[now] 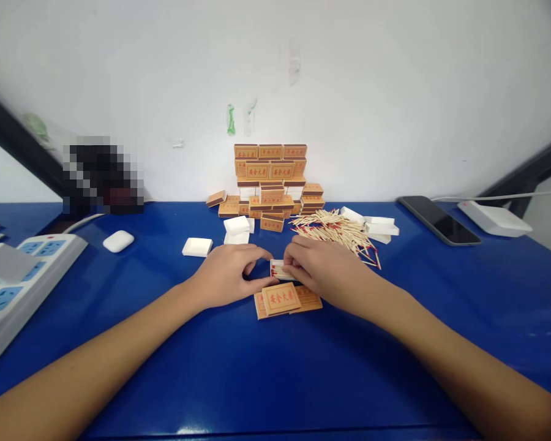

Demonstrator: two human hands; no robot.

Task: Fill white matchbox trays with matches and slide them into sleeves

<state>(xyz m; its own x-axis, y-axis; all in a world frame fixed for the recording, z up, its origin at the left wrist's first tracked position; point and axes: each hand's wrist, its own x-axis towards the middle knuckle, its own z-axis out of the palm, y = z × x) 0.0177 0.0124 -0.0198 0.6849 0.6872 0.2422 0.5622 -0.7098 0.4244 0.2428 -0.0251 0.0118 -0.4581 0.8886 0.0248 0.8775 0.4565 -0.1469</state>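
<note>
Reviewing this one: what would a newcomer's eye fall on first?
Probably the tiered stack of orange cardboard matchboxes at the back of the glossy blue table. Next, the messy heap of loose red-tipped wooden matches in front and to the right. Then, at centre, the small white cardboard tray holding matches, between the left hand and right hand.

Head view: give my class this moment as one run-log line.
left hand: around tray | right hand: over matches in tray | match heap: beyond right hand | matchboxes: stacked before wall
</note>
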